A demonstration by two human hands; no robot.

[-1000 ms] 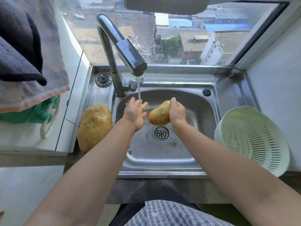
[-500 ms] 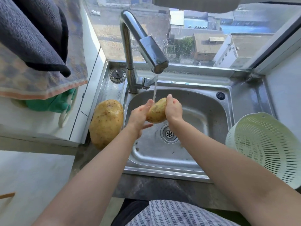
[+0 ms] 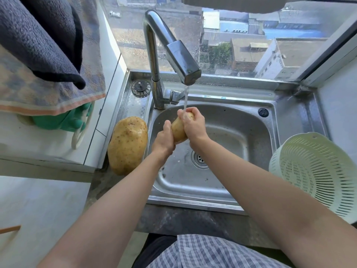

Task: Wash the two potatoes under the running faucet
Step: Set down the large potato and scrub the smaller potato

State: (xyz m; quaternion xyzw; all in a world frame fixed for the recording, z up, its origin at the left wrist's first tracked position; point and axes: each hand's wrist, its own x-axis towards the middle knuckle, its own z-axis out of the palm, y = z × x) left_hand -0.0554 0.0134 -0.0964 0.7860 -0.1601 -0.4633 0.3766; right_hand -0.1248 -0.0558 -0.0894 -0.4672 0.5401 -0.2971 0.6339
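Both hands grasp one potato (image 3: pixel 178 130) over the sink (image 3: pixel 228 120): right hand (image 3: pixel 194 125) wrapped around its top, left hand (image 3: pixel 164 140) clasping below. Faucet (image 3: pixel 173 53) water strikes it. Second potato (image 3: pixel 127 145) lies on the worktop (image 3: pixel 193 221), left of the sink.

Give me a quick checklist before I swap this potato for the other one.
1. Water running from the faucet: ok.
2. Stream landing on the small potato: ok.
3. Grip: left hand and right hand both on it: ok.
4. Small potato fully clean: cannot tell, hands cover much of it.
5. Big potato waiting left of the sink: ok.
6. Colander ready on the right: ok.
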